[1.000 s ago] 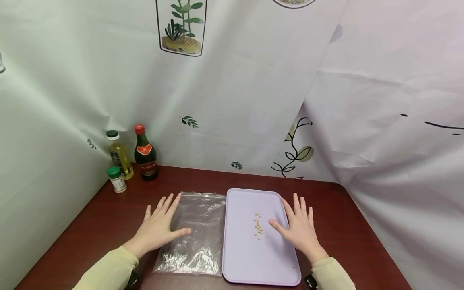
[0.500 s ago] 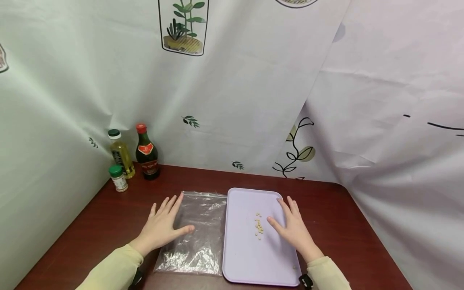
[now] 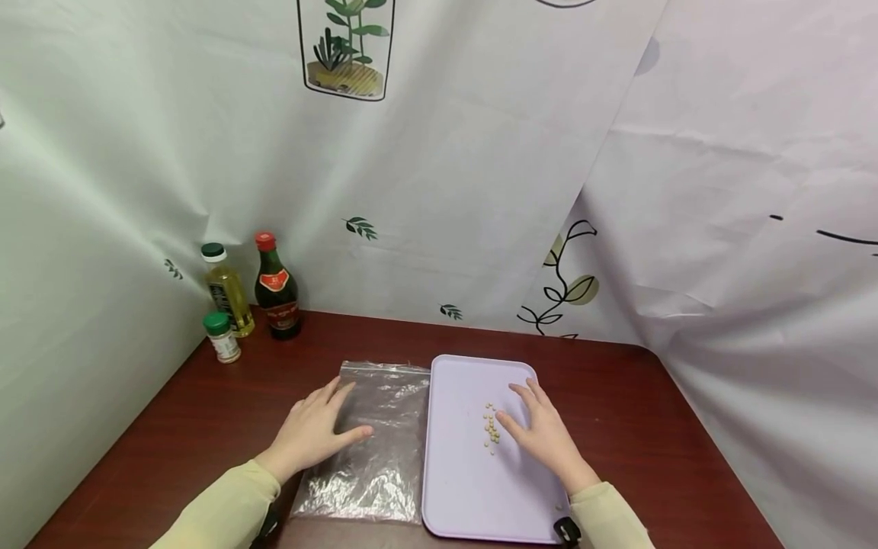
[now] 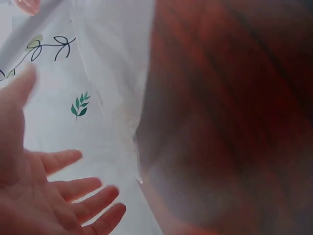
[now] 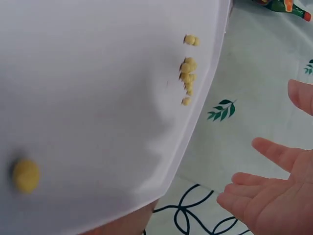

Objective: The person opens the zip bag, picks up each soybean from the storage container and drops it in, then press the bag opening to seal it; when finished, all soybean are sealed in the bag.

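A clear zip bag [image 3: 377, 450] lies flat on the dark red table, its zip edge at the far side. Over the bag's left edge my left hand [image 3: 309, 428] is held with fingers spread, holding nothing. Right beside the bag lies a lilac tray [image 3: 466, 488] bearing a small cluster of yellow beans [image 3: 491, 435]. One more bean [image 5: 26, 175] sits apart, near the tray's corner in the right wrist view. My right hand [image 3: 545, 438] hovers over the tray's right side, thumb close to the cluster in the head view, with nothing in its grasp.
At the back left stand an oil bottle [image 3: 229, 297], a dark bottle with a red cap [image 3: 277, 297] and a small green-capped shaker [image 3: 222, 339]. A printed white cloth [image 3: 439, 191] hangs behind the table [image 3: 604, 389].
My right hand has moved left, further over the tray toward the beans. The left hand has shifted slightly right over the bag, its fingers a little more bent. Bag and tray stay put.
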The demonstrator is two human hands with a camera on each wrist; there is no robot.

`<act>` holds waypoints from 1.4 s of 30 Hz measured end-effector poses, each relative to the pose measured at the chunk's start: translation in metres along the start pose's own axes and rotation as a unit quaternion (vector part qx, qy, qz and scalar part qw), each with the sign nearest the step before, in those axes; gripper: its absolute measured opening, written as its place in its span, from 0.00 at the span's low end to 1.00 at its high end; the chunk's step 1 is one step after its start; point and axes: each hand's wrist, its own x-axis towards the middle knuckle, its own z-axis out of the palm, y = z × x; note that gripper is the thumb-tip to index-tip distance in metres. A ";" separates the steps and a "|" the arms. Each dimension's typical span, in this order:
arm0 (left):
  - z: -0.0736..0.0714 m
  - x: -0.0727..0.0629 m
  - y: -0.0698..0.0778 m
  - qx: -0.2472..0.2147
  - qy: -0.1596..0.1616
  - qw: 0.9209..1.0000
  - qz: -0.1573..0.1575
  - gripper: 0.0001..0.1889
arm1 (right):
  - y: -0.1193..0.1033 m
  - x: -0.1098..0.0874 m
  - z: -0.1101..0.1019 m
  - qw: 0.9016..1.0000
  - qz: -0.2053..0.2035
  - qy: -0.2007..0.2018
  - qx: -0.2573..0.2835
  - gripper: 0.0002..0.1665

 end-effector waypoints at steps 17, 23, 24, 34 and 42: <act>-0.003 0.012 0.009 0.023 -0.017 1.000 -0.008 0.31 | -0.024 0.016 0.017 0.999 -0.015 -0.016 0.029 0.18; -0.004 0.017 0.018 0.027 -0.016 0.999 -0.003 0.30 | -0.036 0.023 0.020 0.999 -0.015 -0.028 0.032 0.16; -0.004 0.017 0.019 0.028 -0.017 0.999 -0.005 0.30 | -0.037 0.025 0.020 0.999 -0.016 -0.028 0.032 0.15; -0.007 0.024 0.023 0.040 -0.023 0.998 -0.030 0.25 | -0.045 0.040 0.021 0.998 -0.017 -0.022 0.057 0.08; -0.005 0.037 0.029 0.019 -0.016 0.999 -0.025 0.23 | -0.046 0.046 0.027 0.998 -0.019 -0.033 0.058 0.05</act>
